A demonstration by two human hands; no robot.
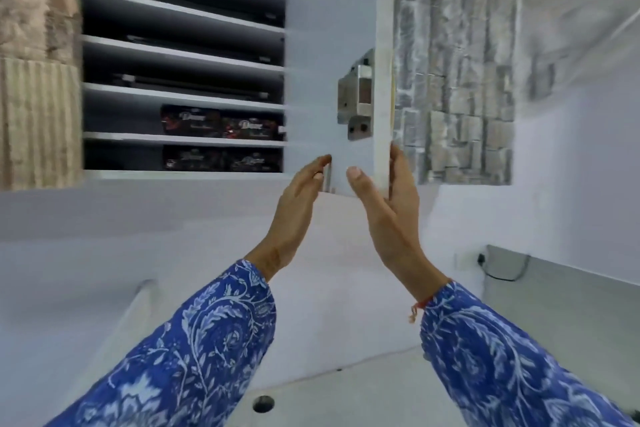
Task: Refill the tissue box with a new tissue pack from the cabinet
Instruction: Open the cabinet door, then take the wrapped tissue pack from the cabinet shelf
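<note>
The wall cabinet [183, 49] stands open, showing several white shelves. Dark tissue packs [221, 123] lie on the second-lowest shelf, and more dark packs [221, 159] lie on the lowest one. The white cabinet door [332, 46] swings out edge-on, with a metal lock block [356, 94] on its inner face. My right hand [388, 205] grips the door's lower edge, thumb on the inner face and fingers behind it. My left hand [298, 205] is raised beside the door with flat fingers, its fingertips near the door's bottom corner. No tissue box is in view.
A grey stone-clad wall [453, 73] is to the right of the door. A beige textured column [34, 63] borders the cabinet on the left. Below are a white counter [329, 392] with a round hole [263, 404] and a grey panel [554, 305] with a cable.
</note>
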